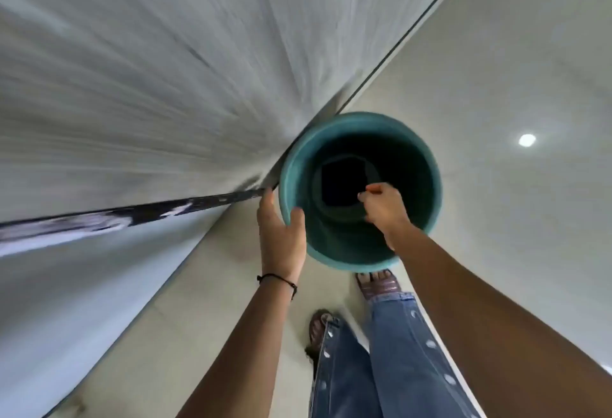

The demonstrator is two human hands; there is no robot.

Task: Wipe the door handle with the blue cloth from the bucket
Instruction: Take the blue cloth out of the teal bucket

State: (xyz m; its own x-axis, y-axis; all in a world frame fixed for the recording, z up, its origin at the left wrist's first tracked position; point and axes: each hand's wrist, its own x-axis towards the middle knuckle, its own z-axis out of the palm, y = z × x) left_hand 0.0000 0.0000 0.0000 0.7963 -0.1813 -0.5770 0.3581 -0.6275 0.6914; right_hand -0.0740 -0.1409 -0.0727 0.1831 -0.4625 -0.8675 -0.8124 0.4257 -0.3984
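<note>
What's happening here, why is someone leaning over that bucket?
A person stands over a teal bucket on the floor. The left hand grips its rim, thumb inside, while the right hand reaches into the opening with fingers curled. Something dark lies at the bottom, but it is too shadowed to identify. No door handle is in view, so wiping hasn't begun.

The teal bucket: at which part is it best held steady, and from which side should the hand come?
Probably the rim of the teal bucket: a thin open lip the fingers can hook over. Come from the near left, as the left hand does, leaving the mouth free for the right hand reaching inside.
</note>
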